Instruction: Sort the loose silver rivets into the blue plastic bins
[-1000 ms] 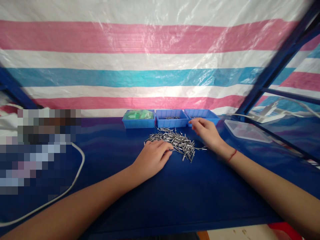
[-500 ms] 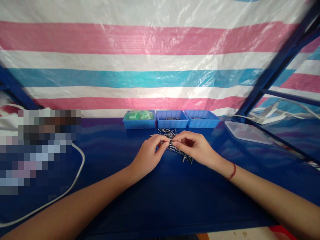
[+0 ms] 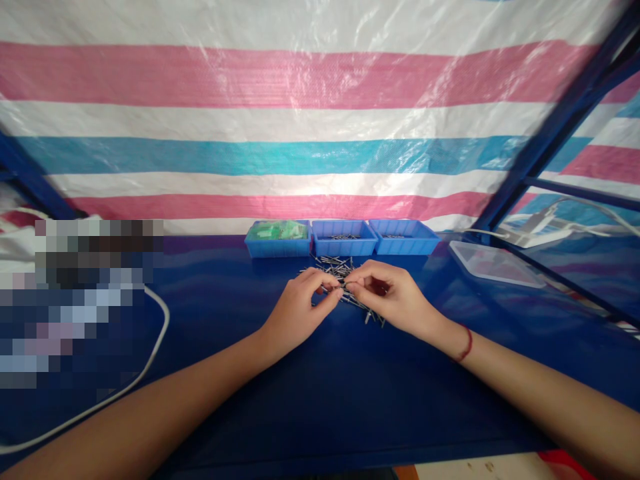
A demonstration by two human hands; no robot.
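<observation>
A striped plastic sheet (image 3: pixel 300 157) hangs behind the pile of metal pins (image 3: pixel 336 267), and the blue table (image 3: pixel 320 400) lies under it. Blue frame bars (image 3: pixel 530 160) slope up at its far right. The right hand (image 3: pixel 400 297) and left hand (image 3: pixel 293 313) meet over the pile's near part, each in a nearly closed fingertip pinch on a thin piece (image 3: pixel 345 285), too small to identify. A translucent flat lid (image 3: pixel 495 264) lies right of the pile; three blue bins (image 3: pixel 278 249) stand in a row just behind it.
</observation>
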